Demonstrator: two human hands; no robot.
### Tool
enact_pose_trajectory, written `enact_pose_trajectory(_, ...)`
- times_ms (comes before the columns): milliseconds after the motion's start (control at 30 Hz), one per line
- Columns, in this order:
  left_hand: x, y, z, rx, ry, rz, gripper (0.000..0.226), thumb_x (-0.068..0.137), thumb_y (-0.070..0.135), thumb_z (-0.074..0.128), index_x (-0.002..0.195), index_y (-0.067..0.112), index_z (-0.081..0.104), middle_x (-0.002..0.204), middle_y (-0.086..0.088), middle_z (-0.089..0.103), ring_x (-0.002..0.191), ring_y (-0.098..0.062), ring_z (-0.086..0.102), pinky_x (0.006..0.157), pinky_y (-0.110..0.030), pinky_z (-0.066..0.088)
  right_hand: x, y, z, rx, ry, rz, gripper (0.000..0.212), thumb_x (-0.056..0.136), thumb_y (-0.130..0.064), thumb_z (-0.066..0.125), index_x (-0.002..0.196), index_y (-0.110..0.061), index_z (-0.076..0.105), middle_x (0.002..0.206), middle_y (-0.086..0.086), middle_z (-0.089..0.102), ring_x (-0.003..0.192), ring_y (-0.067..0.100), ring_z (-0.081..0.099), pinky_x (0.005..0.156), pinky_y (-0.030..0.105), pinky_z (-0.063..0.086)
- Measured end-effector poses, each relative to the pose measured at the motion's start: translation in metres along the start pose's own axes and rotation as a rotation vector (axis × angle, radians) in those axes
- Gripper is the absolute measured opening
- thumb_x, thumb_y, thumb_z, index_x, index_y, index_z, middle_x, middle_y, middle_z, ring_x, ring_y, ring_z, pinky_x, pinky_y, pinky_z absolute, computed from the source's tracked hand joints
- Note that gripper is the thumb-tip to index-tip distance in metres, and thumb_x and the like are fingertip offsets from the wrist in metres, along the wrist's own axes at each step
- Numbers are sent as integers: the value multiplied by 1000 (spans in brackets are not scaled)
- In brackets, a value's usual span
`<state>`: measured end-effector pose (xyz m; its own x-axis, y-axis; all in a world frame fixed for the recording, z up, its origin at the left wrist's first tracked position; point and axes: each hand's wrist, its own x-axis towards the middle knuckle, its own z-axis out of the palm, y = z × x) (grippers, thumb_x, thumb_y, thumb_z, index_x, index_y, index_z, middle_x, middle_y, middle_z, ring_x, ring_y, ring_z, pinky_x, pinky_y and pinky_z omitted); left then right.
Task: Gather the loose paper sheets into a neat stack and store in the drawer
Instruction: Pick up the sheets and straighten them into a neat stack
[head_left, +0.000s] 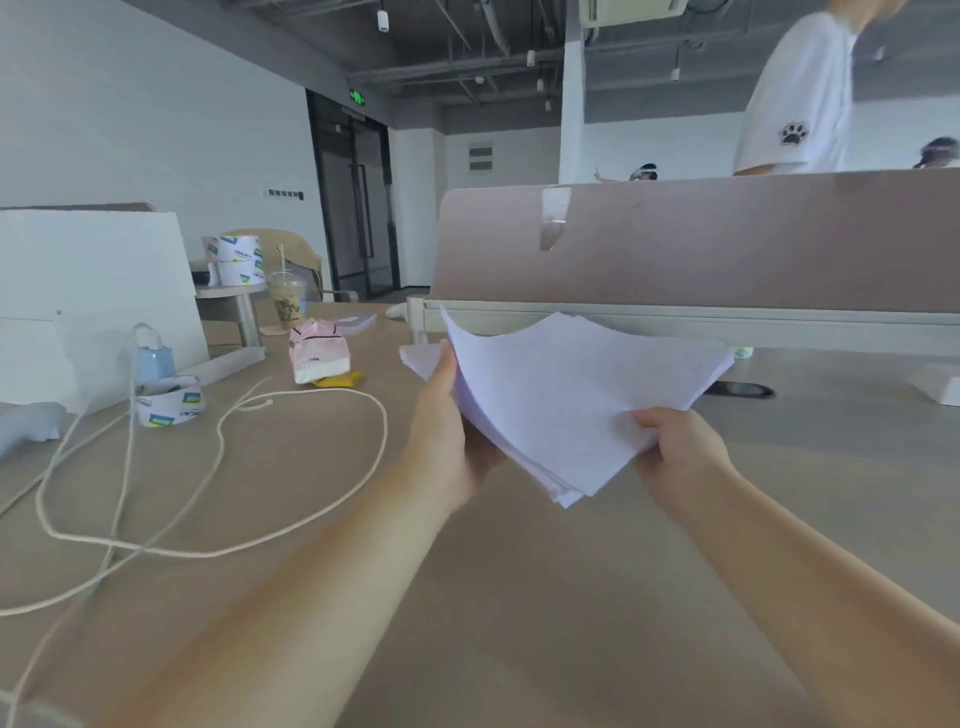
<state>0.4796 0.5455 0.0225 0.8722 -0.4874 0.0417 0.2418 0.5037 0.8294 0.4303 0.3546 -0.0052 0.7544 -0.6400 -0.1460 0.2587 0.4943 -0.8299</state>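
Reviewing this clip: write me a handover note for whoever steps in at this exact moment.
Left hand: gripping the left edge of the paper stack, thumb on top.
Right hand: gripping the stack's near right corner.
Stack: held above the desk, sagging, sheets fanned at the near corner, so not squared yet. One sheet edge pokes out beyond the left thumb.
Done: sheets mostly gathered.
Left: square the edges, then store the stack. No drawer is in view; find it first.

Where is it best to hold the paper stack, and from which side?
Grip the paper stack at its two opposite side edges, left hand and right hand, thumbs on top. The sheets sag and fan at the near corner, so two-sided support probably keeps them together.
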Motion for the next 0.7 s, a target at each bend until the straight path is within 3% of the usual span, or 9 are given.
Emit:
enact_pose_trajectory(100, 11, -23, 23, -21, -68, -42, 60, 87, 64, 45, 116, 15, 65, 113, -6, 74, 104, -23, 70, 86, -42, 54, 3, -13, -35, 44, 76, -63, 38, 81, 13, 47, 107, -11, 59, 79, 3, 64, 66, 18, 59, 47, 21, 53)
enact_pose_trajectory(200, 33, -53, 38, 279, 64, -104, 24, 92, 17, 57, 114, 10, 64, 98, -5, 73, 86, -23, 69, 70, -32, 56, 7, -25, -67, 31, 95, -33, 42, 83, 16, 45, 116, -7, 56, 86, 7, 65, 72, 22, 62, 56, 31, 55)
enact_pose_trajectory(233, 39, -64, 41, 367, 136, -132, 28, 89, 2, 54, 116, 7, 62, 98, -7, 70, 86, -25, 66, 70, -31, 54, 7, -30, -77, 6, 114, -6, 41, 84, 16, 45, 117, -6, 55, 87, 9, 64, 74, 23, 62, 61, 34, 54)
enact_pose_trajectory(300, 53, -78, 38, 470, 197, -198, 31, 86, -8, 51, 112, 4, 62, 104, -12, 66, 92, -28, 62, 77, -35, 48, 11, -43, -99, -50, 155, 27, 36, 85, 15, 43, 114, -5, 53, 88, 11, 62, 76, 26, 61, 61, 38, 54)
enact_pose_trajectory(367, 61, -83, 30, 591, 206, -243, 29, 87, -10, 50, 109, 5, 62, 104, -13, 66, 92, -28, 62, 81, -35, 49, 15, -61, -123, -47, 195, 72, 23, 88, 6, 42, 104, -3, 54, 92, 15, 63, 78, 29, 64, 53, 40, 58)
enact_pose_trajectory(433, 64, -74, 16, 713, 124, -314, 30, 89, -10, 47, 111, 4, 61, 95, -10, 68, 85, -25, 62, 74, -33, 49, 12, -83, -141, -103, 221, 186, 17, 90, -12, 47, 100, -2, 57, 95, 17, 66, 71, 32, 70, 49, 42, 59)
enact_pose_trajectory(533, 58, -54, 4, 805, 4, -449, 21, 90, -2, 47, 97, 3, 66, 76, -9, 73, 78, -25, 64, 68, -32, 48, 12, -99, -160, -428, 85, 372, 47, 89, -35, 52, 109, 6, 63, 92, 22, 72, 59, 33, 72, 65, 37, 56)
enact_pose_trajectory(600, 54, -50, 3, 759, 18, -538, 20, 91, 14, 51, 94, 3, 68, 81, -13, 72, 77, -28, 64, 68, -32, 48, 8, -94, -156, -597, -34, 398, 44, 90, -31, 54, 112, 5, 65, 89, 21, 74, 63, 31, 72, 75, 37, 51)
enact_pose_trajectory(700, 51, -57, 5, 742, 87, -469, 21, 87, 17, 63, 105, 7, 65, 95, -14, 70, 83, -29, 66, 73, -36, 50, 2, -82, -141, -732, -41, 355, 22, 92, -13, 55, 102, 3, 66, 72, 16, 76, 54, 27, 72, 62, 33, 52)
